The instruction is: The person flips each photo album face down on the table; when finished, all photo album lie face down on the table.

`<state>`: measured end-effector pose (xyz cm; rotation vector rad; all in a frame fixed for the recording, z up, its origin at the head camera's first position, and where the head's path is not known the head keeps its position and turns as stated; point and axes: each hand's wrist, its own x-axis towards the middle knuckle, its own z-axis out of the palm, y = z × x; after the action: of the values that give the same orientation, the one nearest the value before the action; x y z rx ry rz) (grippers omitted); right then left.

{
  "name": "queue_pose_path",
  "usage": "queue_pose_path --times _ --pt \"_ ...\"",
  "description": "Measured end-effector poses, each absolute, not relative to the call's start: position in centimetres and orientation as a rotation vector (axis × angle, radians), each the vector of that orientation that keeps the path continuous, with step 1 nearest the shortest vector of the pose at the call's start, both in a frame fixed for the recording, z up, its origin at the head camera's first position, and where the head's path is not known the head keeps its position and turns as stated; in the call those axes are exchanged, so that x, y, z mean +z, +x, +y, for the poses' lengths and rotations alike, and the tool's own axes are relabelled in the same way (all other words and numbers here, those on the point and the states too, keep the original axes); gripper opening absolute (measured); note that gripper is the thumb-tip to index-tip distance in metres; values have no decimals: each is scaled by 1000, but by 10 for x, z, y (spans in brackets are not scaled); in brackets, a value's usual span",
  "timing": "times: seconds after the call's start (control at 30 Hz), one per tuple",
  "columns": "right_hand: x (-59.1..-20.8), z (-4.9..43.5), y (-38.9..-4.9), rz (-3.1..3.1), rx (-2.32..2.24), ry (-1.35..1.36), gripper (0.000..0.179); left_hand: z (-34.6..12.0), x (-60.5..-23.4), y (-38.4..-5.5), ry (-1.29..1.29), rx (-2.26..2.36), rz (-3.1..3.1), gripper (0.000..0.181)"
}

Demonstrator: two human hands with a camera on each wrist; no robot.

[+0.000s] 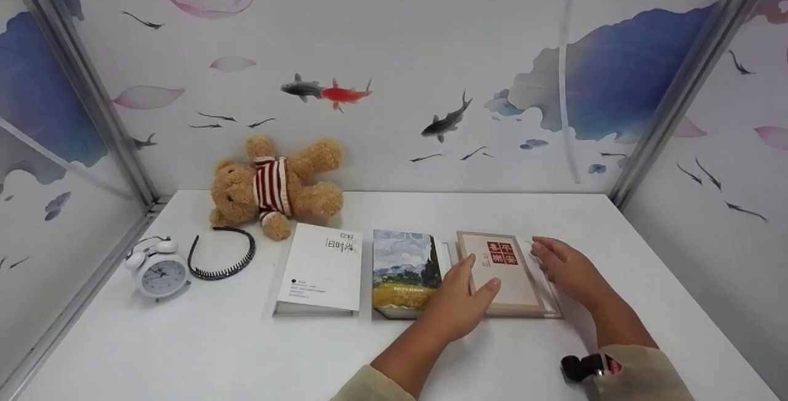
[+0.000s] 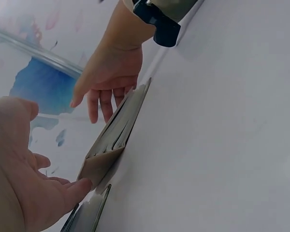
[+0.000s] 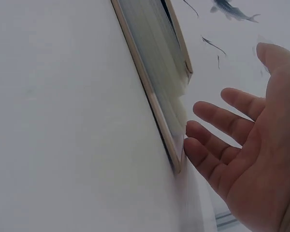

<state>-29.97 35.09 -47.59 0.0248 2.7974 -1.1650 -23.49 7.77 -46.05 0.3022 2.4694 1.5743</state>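
A beige photo album (image 1: 508, 287) with a red-lettered square on its cover lies at the right of a row of albums. My left hand (image 1: 458, 302) is at its spine side, thumb and fingers spread over the left edge. In the left wrist view, a fingertip of the left hand (image 2: 38, 188) meets the album's spine (image 2: 102, 164). At the opposite side, my right hand (image 1: 566, 271) has its fingers loosely extended. The right wrist view puts the fingertips of the right hand (image 3: 251, 140) against or very close to the page edges (image 3: 157, 63); contact is hard to tell.
Left of the beige album lie a landscape-painting photo album (image 1: 403, 271) and a white album (image 1: 323, 271). Farther left are a black headband (image 1: 251, 253), a white alarm clock (image 1: 160, 271) and a teddy bear (image 1: 271, 185) by the back wall. Printed panels enclose the white table (image 1: 234, 339).
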Motion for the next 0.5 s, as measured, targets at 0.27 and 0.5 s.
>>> queue_pose_path --times 0.27,0.5 --pt "-468 343 -295 2670 -1236 -13 78 76 -459 -237 242 1769 2257 87" --pt "-464 337 -291 2587 -1348 -36 75 74 -460 -237 275 1977 2057 85"
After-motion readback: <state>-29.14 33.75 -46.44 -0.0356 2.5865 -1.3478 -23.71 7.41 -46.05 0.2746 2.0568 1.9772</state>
